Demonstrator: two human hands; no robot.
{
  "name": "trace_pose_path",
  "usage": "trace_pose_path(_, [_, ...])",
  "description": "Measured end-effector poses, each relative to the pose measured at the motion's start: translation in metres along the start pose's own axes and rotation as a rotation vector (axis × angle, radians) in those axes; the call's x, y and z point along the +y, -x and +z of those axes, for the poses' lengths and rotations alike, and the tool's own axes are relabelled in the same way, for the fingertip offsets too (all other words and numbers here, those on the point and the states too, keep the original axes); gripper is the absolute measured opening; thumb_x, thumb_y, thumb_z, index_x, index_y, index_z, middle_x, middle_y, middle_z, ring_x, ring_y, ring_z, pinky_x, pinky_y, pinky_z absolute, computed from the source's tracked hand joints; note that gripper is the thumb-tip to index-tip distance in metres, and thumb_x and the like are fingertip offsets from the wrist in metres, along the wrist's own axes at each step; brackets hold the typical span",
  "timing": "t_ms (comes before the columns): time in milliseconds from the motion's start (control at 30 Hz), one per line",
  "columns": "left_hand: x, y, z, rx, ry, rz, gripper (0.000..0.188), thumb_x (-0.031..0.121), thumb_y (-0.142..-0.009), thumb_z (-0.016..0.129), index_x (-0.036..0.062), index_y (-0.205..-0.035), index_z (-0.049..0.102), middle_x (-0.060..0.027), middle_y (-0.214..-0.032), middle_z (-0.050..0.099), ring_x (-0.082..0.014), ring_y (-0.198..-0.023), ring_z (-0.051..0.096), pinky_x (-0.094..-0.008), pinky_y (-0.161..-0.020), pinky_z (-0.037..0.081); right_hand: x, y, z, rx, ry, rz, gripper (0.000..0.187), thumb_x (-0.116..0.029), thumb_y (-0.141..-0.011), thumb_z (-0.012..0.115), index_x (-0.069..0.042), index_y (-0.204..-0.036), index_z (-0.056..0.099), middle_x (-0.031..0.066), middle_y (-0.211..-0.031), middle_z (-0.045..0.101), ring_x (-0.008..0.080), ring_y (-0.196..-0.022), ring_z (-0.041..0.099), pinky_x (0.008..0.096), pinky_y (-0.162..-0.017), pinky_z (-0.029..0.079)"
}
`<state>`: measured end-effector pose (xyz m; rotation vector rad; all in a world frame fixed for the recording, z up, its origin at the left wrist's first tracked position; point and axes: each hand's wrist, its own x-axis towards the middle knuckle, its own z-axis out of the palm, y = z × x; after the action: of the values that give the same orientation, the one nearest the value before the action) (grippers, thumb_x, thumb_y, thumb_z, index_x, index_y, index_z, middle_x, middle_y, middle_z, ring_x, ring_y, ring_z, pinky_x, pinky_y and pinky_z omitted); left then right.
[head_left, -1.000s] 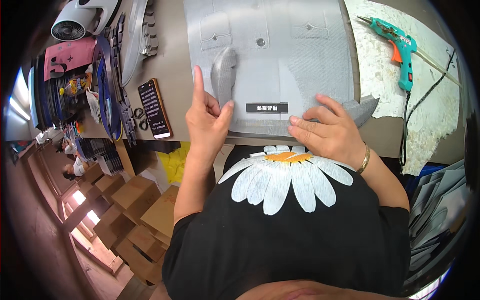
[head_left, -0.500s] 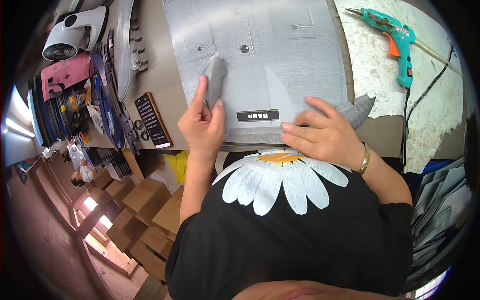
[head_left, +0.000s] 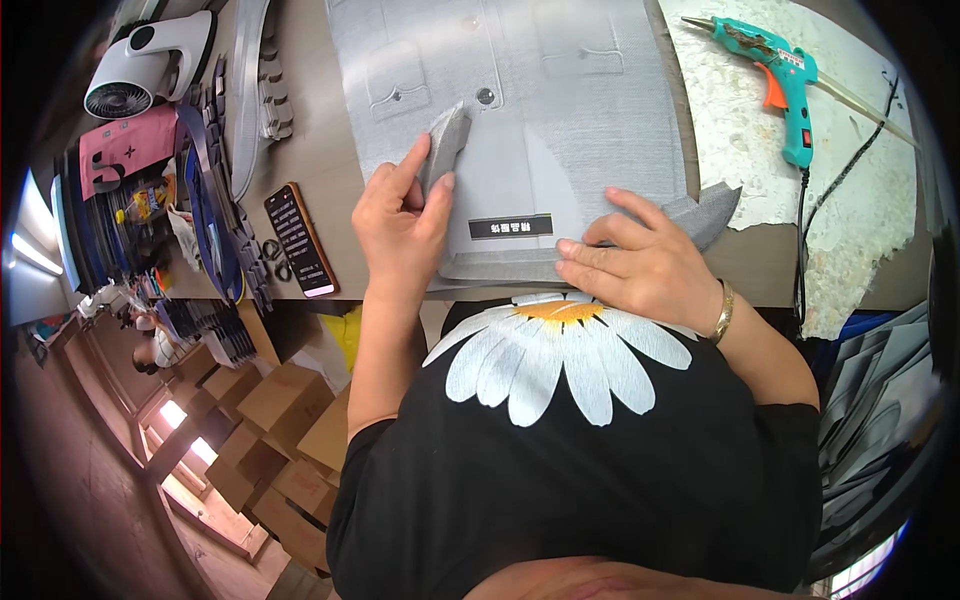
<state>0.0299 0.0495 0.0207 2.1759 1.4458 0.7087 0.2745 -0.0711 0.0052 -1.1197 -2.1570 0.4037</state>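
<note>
A grey, denim-look garment panel [head_left: 530, 90] lies flat on the table, with pocket outlines, a round button and a black label [head_left: 510, 226] near its close edge. Along that edge runs a long grey fabric strip [head_left: 500, 268], shaped like a collar with pointed ends. Its left end is turned up over the panel, and my left hand [head_left: 405, 215] pinches it between thumb and fingers. My right hand [head_left: 645, 260] rests with fingers spread on the strip and panel, right of the label. The strip's other pointed end [head_left: 715, 212] sticks out beyond that hand.
A teal glue gun [head_left: 785, 75] lies on a white, glue-stained board [head_left: 740, 140] at right, its cord hanging over the edge. At left are a phone [head_left: 300, 240], a white fan [head_left: 150, 65] and racks of strips. Cardboard boxes [head_left: 285, 395] stand below; another person is further back.
My left hand has tilted the pinched strip end to the right over the panel. My right hand keeps its place on the strip. The view has shifted slightly.
</note>
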Motion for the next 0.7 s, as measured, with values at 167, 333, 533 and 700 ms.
trace_pose_path(167, [0.008,0.0,0.003,0.018,-0.083,0.118,0.043,-0.001,-0.076,0.073,0.0088,-0.117,0.074,-0.0018,-0.062,0.041,-0.0112,-0.052,0.04,-0.0272,-0.052,0.039,-0.001,0.0,0.001,-0.006,0.009,0.003,0.024,-0.016,-0.077,0.069,-0.012,-0.1,0.075,-0.0027,-0.104,0.074,0.0146,-0.088,0.065,0.0495,-0.104,0.047])
trace_pose_path(333, [0.012,-0.001,0.004,0.005,-0.07,0.121,0.041,-0.004,-0.077,0.07,0.008,-0.116,0.074,-0.003,-0.06,0.041,-0.0125,-0.052,0.04,-0.0283,-0.051,0.038,-0.001,0.0,0.0,-0.02,0.001,0.002,0.025,-0.017,-0.078,0.07,-0.012,-0.102,0.075,-0.0025,-0.103,0.074,0.015,-0.089,0.065,0.0498,-0.104,0.047])
trace_pose_path(533, [0.002,0.001,0.003,0.068,-0.006,0.087,0.039,-0.003,-0.078,0.071,0.0072,-0.116,0.074,-0.0038,-0.059,0.042,-0.0143,-0.052,0.041,-0.0291,-0.051,0.038,-0.003,-0.001,0.002,0.027,0.015,0.006,0.022,-0.014,-0.074,0.068,-0.01,-0.095,0.074,-0.0022,-0.1,0.073,0.0147,-0.088,0.063,0.0466,-0.102,0.048])
trace_pose_path(700, [0.006,0.0,0.01,-0.024,-0.045,0.11,0.04,-0.003,-0.081,0.072,0.0106,-0.118,0.074,0.0017,-0.063,0.038,-0.008,-0.057,0.036,-0.0254,-0.053,0.034,-0.005,-0.001,0.0,-0.01,0.015,0.01,0.022,-0.014,-0.075,0.067,-0.011,-0.096,0.074,-0.0025,-0.102,0.073,0.0155,-0.089,0.064,0.0469,-0.102,0.048])
